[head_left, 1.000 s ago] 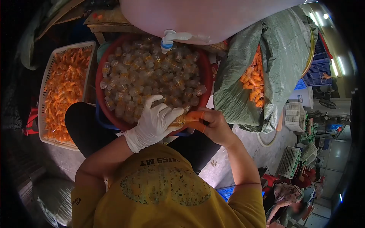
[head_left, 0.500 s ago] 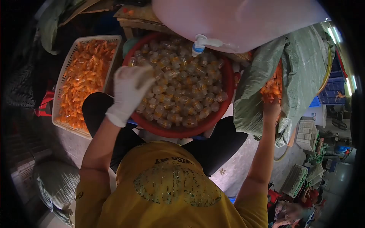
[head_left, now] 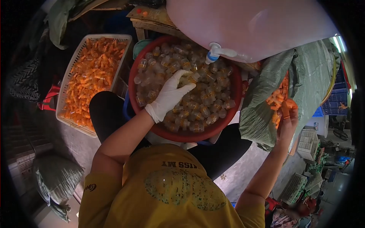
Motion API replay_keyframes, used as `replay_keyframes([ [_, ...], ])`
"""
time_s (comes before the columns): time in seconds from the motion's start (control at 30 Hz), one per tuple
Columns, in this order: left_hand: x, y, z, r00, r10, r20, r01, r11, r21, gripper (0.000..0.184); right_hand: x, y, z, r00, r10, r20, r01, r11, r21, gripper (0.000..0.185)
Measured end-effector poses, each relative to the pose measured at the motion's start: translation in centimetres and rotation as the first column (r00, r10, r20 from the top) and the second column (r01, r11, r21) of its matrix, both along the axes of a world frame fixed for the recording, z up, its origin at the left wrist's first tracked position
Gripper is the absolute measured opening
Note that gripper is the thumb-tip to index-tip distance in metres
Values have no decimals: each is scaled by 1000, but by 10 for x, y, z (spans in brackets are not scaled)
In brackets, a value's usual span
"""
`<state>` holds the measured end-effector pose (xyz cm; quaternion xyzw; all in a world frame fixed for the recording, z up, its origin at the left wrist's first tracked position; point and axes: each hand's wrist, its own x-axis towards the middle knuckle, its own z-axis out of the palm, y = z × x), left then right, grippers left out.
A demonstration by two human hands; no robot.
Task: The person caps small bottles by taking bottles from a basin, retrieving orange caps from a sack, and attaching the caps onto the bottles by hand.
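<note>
A white glove covers my left hand [head_left: 170, 94], which reaches into the red basin [head_left: 181, 137]. Its thumb and fingers curl round a small clear bottle [head_left: 192, 78] with a yellow-orange band. Many similar bottles fill the basin around it. At the mouth of the green woven sack [head_left: 262, 114], my bare right hand [head_left: 288, 123] pinches an orange plastic piece [head_left: 291, 103] between thumb and fingers. More orange pieces [head_left: 280, 93] show inside the sack opening, just beyond the fingertips.
A cream crate [head_left: 59, 99] heaped with orange-topped pieces stands at the left. Over the basin's far side hangs a large pale container [head_left: 243, 28] with a blue-tipped tap [head_left: 213, 54]. A wooden bench [head_left: 154, 19] stands behind. Baskets [head_left: 307, 144] sit at the right.
My left hand has moved right and closed round a bottle in the basin. My right hand has drawn back from the sack's orange heap with an orange piece. The view has shifted slightly.
</note>
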<state>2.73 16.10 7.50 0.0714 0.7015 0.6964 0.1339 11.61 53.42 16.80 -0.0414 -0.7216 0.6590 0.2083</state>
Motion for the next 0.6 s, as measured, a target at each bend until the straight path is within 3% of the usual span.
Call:
replay_keyframes([
  [0.07,-1,8,-2,997,-13,73,-5,969,245,36,-22,-62,21,996,82,20,-85,978,191,24],
  [0.13,-11,17,-16,997,-44,69,5,878,478,38,-37,-124,25,973,230,0,-229,969,97,25],
  [0.2,-12,20,-1,994,-34,102,-18,884,467,41,-45,-167,32,954,300,22,-300,949,96,29],
  [0.3,-11,27,-9,992,-24,122,-45,848,529,46,-68,-199,55,936,341,-84,-332,937,107,28],
  [0.4,-15,33,-19,996,0,91,-51,828,559,48,-93,-213,60,944,313,-109,-281,930,238,27],
  [0.5,-18,34,-16,998,20,65,-50,862,505,48,-108,-216,27,945,327,-25,-302,897,323,25],
  [0.6,-17,31,-11,996,5,84,-46,868,494,47,-106,-212,26,936,353,4,-348,921,175,23],
])
